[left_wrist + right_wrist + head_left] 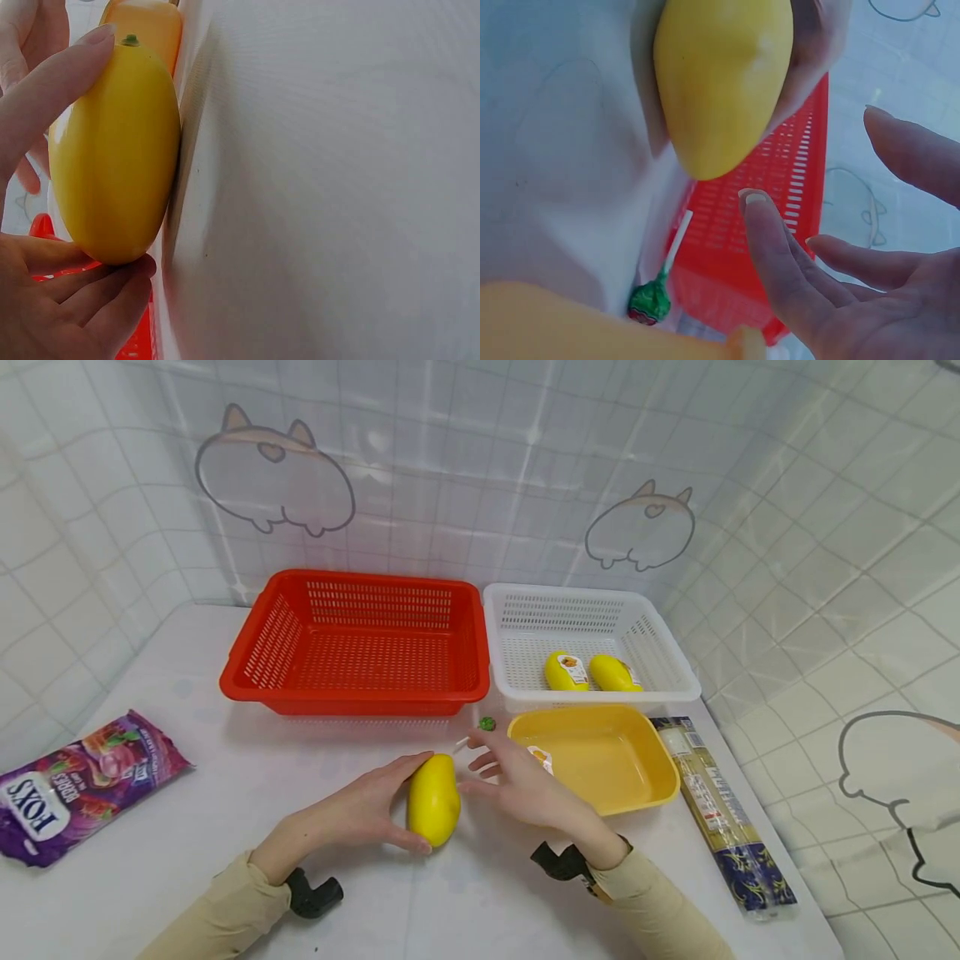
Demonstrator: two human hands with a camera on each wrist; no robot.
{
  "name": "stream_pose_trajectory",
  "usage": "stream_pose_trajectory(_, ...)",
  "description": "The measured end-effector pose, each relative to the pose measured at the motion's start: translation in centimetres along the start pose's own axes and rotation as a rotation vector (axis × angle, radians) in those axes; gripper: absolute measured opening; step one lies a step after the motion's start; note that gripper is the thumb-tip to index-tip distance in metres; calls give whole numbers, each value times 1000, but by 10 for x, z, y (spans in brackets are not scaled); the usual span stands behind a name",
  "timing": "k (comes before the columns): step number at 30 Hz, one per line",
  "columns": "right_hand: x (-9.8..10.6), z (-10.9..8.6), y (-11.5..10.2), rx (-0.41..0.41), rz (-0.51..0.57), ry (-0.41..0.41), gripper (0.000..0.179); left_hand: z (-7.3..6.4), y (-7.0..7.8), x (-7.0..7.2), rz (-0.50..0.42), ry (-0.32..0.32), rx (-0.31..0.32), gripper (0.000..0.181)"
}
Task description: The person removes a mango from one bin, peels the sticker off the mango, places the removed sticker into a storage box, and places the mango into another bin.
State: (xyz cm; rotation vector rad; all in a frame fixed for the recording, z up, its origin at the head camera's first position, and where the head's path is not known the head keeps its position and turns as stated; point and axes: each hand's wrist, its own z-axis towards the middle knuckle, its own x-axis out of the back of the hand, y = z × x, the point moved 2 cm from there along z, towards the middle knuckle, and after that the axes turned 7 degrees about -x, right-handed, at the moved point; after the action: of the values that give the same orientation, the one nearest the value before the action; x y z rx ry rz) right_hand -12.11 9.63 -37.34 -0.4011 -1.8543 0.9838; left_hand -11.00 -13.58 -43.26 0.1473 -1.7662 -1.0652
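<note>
In the head view, a yellow mango (433,802) lies lengthwise at the middle of the table. My left hand (352,806) holds it by its two ends, thumb at the near end and fingers at the far end; the left wrist view shows the small green stem stub on the mango (120,150) beside the thumb. Just right of the fruit hovers my right hand (521,785), fingers spread and holding nothing. A green-wrapped lollipop (651,300) lies beyond that hand, its white stick pointing towards the mango.
Behind the hands stand a red basket (352,703) and a white basket (600,697) with two labelled mangoes (566,672) in it. A yellow basin (630,760) sits beside my right hand. A purple Fox's bag (90,785) lies far left, a long clear-and-blue packet (723,818) far right.
</note>
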Motion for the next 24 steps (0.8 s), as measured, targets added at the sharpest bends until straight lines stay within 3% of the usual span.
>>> stream_pose_trajectory(6,-6,2,4,2,26,-26,68,0,0,0,-2,7,-9,123)
stream_pose_trajectory(14,-14,3,10,-13,-24,-52,73,-1,-2,-1,1,18,-47,123)
stream_pose_trajectory(24,-28,7,15,-36,-38,-131,74,-1,-1,-1,-7,9,-30,124)
